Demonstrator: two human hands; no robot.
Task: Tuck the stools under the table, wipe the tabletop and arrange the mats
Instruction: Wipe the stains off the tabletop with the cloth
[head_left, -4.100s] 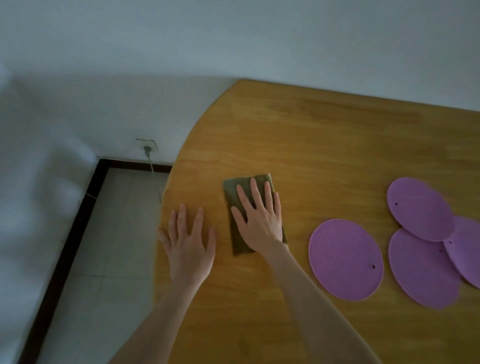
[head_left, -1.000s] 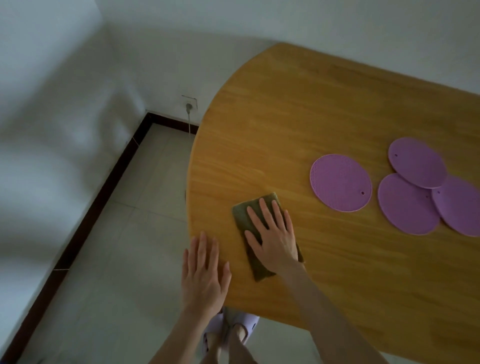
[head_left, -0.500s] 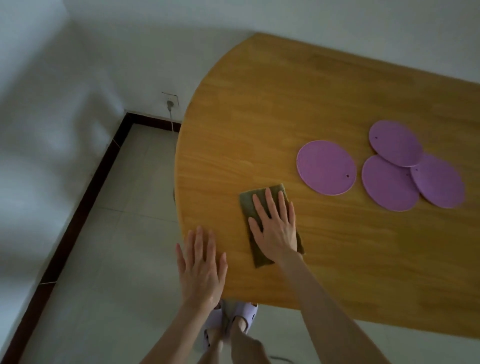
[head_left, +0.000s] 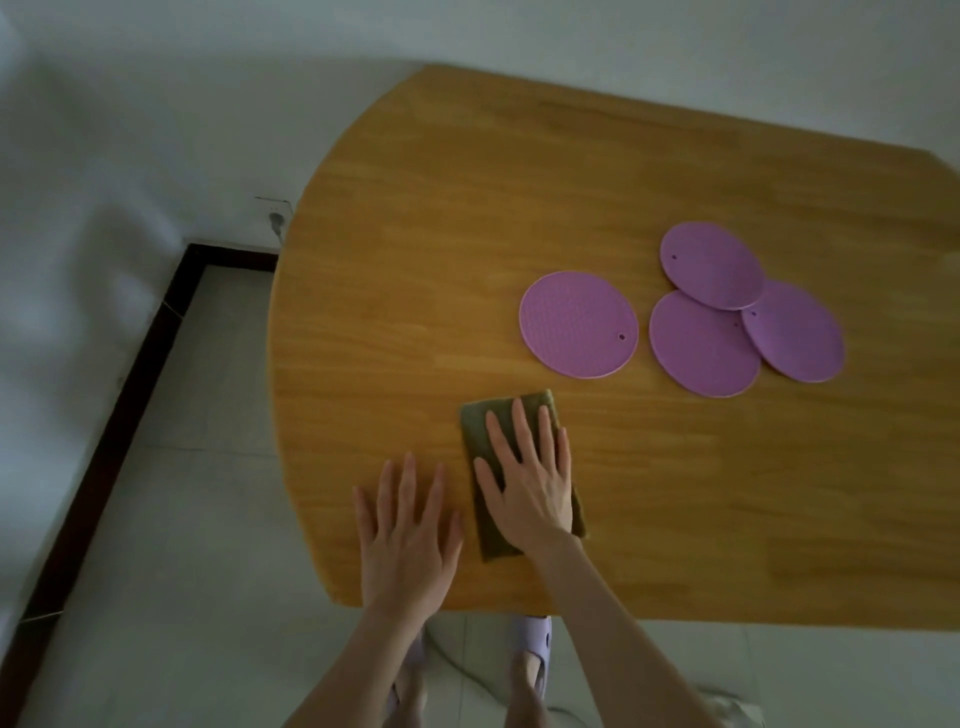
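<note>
A folded olive-green cloth (head_left: 475, 423) lies on the wooden tabletop (head_left: 467, 234) near its front left edge. My right hand (head_left: 530, 480) presses flat on the cloth, fingers spread. My left hand (head_left: 408, 535) rests flat on the bare wood just left of the cloth, holding nothing. Several round purple mats lie further right: one alone (head_left: 578, 323), and three overlapping ones (head_left: 711, 265) (head_left: 701, 345) (head_left: 795, 332). No stool is in view.
The table's rounded left end stands near a white wall with a socket and plug (head_left: 275, 215). A dark skirting board (head_left: 104, 410) runs along the tiled floor (head_left: 171, 519). My feet in pale slippers (head_left: 530, 644) show below the table's front edge.
My right hand and the cloth have slid rightwards along the front of the table. My left hand has moved from the edge fully onto the wood. The view shifted right.
</note>
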